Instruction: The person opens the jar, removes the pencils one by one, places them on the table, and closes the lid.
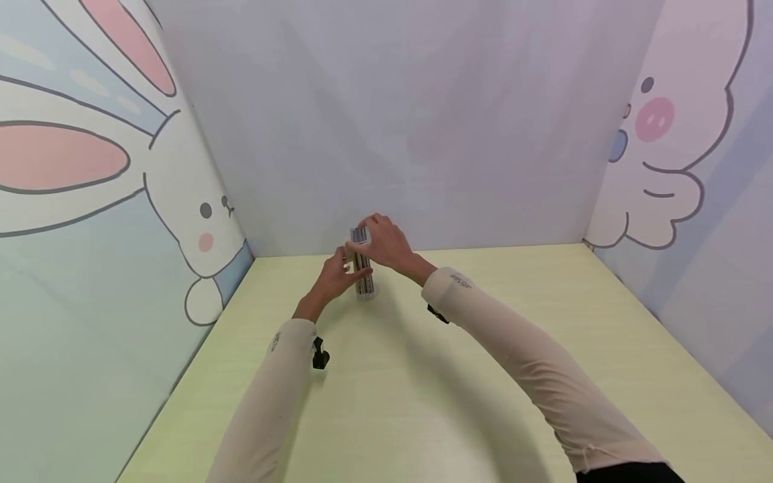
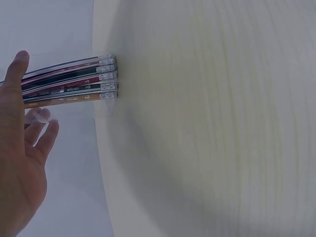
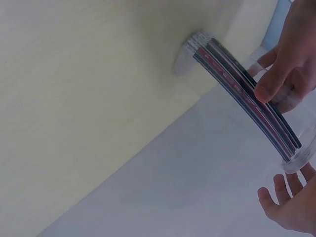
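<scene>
A clear plastic pencil tube [image 1: 365, 285] stands at the far side of the table, near the back wall. Inside it are several pencils [image 2: 74, 89], dark, red and orange, their eraser ends at the bottom. My left hand [image 1: 331, 280] grips the tube's side, its thumb [image 3: 269, 86] lying across the front. At the top, my right hand [image 1: 389, 243] has thumb and fingers around the rim. In the right wrist view, the fingers of my right hand [image 3: 296, 207] are bent beside the clear round end [image 3: 301, 160]; its thumb is hidden there.
The pale wood-grain table [image 1: 386, 402] spreads in front of me. A plain grey wall [image 1: 423, 121] rises behind the tube. Side panels carry a cartoon rabbit [image 1: 181, 201] on the left and a pink-nosed cartoon animal [image 1: 676, 80] on the right.
</scene>
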`<act>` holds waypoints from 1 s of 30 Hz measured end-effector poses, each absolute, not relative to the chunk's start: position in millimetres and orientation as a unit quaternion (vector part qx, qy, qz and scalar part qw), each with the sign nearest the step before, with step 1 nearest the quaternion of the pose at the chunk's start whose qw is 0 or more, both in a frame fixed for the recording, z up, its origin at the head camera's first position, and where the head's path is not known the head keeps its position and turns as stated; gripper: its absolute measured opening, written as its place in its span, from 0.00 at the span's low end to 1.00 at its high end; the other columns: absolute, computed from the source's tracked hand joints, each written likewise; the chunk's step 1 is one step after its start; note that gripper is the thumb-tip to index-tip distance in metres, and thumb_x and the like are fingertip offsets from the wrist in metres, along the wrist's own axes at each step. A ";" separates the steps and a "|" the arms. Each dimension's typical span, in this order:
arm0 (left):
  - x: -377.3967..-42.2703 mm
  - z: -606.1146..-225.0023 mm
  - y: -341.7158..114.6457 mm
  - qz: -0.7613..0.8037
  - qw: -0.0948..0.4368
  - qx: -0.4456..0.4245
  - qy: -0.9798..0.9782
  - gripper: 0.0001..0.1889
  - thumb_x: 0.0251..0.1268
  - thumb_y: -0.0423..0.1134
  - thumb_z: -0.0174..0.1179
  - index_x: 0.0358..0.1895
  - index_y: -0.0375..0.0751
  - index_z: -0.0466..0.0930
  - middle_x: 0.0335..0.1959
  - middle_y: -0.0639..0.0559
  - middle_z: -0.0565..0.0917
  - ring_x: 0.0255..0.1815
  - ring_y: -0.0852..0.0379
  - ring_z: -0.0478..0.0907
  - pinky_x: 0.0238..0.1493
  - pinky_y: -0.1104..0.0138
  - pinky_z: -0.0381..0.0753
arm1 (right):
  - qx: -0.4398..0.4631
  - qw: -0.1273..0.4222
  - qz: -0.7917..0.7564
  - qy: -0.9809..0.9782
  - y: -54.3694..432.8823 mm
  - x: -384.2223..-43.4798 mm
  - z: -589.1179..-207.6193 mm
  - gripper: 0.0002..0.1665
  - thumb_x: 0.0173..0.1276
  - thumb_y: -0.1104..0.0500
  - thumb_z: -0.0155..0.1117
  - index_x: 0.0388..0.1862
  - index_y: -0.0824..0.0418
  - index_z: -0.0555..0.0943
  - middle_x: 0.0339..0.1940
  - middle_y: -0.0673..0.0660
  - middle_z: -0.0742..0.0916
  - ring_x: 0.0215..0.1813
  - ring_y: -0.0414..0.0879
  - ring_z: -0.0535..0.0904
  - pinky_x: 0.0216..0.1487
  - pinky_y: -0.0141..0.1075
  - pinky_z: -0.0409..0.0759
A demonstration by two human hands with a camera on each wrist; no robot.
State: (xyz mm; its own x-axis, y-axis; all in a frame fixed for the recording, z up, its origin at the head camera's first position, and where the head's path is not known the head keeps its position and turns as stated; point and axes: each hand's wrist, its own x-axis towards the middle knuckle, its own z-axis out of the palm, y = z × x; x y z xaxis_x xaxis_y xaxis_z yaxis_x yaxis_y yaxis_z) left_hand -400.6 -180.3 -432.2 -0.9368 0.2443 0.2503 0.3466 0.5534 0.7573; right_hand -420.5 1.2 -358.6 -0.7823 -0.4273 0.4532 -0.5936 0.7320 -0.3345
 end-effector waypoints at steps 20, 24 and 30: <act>-401.1 -438.8 -181.3 -0.443 0.044 -0.162 -0.880 0.43 0.71 0.50 0.68 0.78 0.37 0.54 0.77 0.36 0.66 0.78 0.41 0.65 0.75 0.47 0.72 | 0.297 0.176 0.247 -0.905 7.1 -414.8 -362.4 0.32 0.74 0.39 0.67 0.63 0.62 0.80 0.62 0.61 0.79 0.60 0.55 0.76 0.61 0.52 0.81; -398.3 -437.6 -182.1 -0.445 0.047 -0.161 -0.880 0.42 0.71 0.48 0.69 0.77 0.35 0.55 0.76 0.35 0.66 0.77 0.40 0.65 0.74 0.47 0.72 | 0.316 0.170 0.254 -0.898 7.4 -414.4 -364.3 0.29 0.76 0.42 0.66 0.63 0.60 0.80 0.64 0.61 0.79 0.61 0.55 0.76 0.60 0.52 0.81; -399.9 -433.4 -181.7 -0.441 0.051 -0.153 -0.883 0.38 0.70 0.51 0.70 0.72 0.36 0.59 0.73 0.36 0.70 0.76 0.42 0.68 0.74 0.49 0.73 | 0.327 0.165 0.239 -0.899 6.8 -415.2 -360.7 0.25 0.79 0.45 0.62 0.66 0.59 0.79 0.69 0.60 0.78 0.69 0.56 0.73 0.65 0.52 0.79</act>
